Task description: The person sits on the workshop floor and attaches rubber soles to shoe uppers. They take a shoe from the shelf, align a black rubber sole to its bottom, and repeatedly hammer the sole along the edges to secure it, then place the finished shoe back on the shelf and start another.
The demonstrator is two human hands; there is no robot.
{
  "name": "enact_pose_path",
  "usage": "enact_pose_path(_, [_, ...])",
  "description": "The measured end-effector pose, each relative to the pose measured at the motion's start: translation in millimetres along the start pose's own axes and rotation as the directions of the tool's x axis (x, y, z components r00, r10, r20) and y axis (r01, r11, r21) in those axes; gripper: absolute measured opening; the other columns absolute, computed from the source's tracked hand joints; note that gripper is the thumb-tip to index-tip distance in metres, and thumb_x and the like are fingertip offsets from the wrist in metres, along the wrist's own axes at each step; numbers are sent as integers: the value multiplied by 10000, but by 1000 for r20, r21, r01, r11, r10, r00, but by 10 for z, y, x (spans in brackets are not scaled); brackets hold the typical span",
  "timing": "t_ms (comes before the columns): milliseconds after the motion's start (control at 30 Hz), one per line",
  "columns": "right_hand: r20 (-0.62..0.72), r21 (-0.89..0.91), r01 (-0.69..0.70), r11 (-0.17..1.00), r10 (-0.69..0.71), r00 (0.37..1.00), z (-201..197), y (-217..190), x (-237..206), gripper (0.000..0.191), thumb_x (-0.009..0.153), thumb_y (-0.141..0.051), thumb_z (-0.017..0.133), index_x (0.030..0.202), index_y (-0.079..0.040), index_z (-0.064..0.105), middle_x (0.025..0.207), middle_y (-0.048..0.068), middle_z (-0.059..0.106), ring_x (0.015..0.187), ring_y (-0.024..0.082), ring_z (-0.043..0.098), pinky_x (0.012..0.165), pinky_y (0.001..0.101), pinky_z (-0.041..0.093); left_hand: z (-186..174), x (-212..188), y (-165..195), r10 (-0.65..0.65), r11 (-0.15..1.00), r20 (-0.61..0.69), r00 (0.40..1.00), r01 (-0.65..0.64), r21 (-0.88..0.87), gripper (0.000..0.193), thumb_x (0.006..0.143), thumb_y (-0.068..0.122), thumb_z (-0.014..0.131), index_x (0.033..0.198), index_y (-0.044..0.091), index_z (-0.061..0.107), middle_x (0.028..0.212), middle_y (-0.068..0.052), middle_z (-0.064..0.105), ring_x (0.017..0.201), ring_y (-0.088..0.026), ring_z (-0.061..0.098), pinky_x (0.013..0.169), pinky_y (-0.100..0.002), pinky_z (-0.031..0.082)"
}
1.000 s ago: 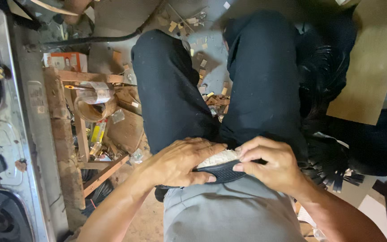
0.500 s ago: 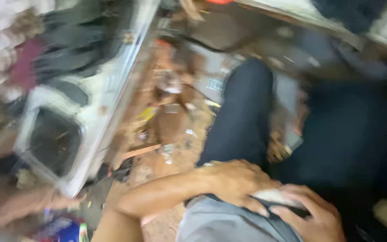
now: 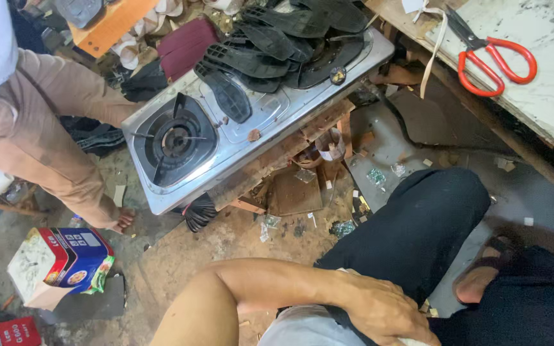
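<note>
Fingers of the left hand (image 3: 383, 314) press a pale flat piece (image 3: 411, 341), orientation hidden; grip state unclear.

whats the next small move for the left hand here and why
Probably lift the left hand off the lap to free the pale piece under it: the hand lies flat on it at the frame's bottom edge, hiding nearly all of it. The right hand is out of view.

The person's left arm (image 3: 270, 285) is bare, with no sleeve down to the left hand (image 3: 386, 314). Loose black cloth trousers (image 3: 418, 230) cover both legs, and a light grey garment (image 3: 302, 330) shows at the near edge. A bare foot (image 3: 479, 282) wears a dark strapped sandal (image 3: 498, 247).
</note>
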State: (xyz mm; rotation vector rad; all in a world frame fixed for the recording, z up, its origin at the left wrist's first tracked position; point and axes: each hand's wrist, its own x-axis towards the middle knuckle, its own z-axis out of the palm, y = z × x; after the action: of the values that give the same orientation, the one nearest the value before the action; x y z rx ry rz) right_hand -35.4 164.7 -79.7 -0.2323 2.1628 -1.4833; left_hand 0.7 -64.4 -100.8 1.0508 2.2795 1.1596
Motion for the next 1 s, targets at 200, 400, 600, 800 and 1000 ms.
enact_pose_path(200, [-46,271,-12,962,26,999,49,29,20,776,634,-141,907,1301,-10,535,1156,122,683,1035,215,692,889,363,557,-144,26,81,-14,998,-19,1000,13,-58,565,1008,437,585,1482,147,487,1392,-148,662,1299,-348,619,1072,-445,497])
enact_pose_path(400, [-48,564,14,826,16,999,62,160,-47,880,635,-139,911,1392,-8,480,1189,123,661,1053,217,676,899,370,555,-339,274,219,-248,630,-519,818,-271,-728,637,1145,420,497,1592,-2,329,1571,-145,445,1472,-217,414,1263,-353,318])
enact_pose_path(600, [-41,698,35,715,-8,999,31,347,-432,986,636,-138,914,1482,-5,426,1222,125,639,1071,219,660,908,377,552,-515,438,740,-385,502,-601,700,-388,-773,955,1011,490,611,1696,10,150,1767,-102,239,1657,-211,204,1347,-348,150])
enact_pose_path(800, [-193,389,37,921,42,980,0,315,-710,983,577,-76,911,1437,48,450,1213,154,676,1049,211,686,891,364,571,-823,325,1010,-384,814,-610,694,-58,-578,1133,833,409,723,1642,28,28,1617,-240,377,1486,-337,430,1209,-403,338])
enact_pose_path(1000, [-286,70,133,989,-107,952,17,197,-838,947,551,-120,916,1387,61,509,1137,150,736,991,191,729,860,343,588,-848,280,1035,-312,950,-642,701,232,-209,758,908,327,675,1538,18,388,1541,-220,533,1480,-353,497,1251,-409,375])
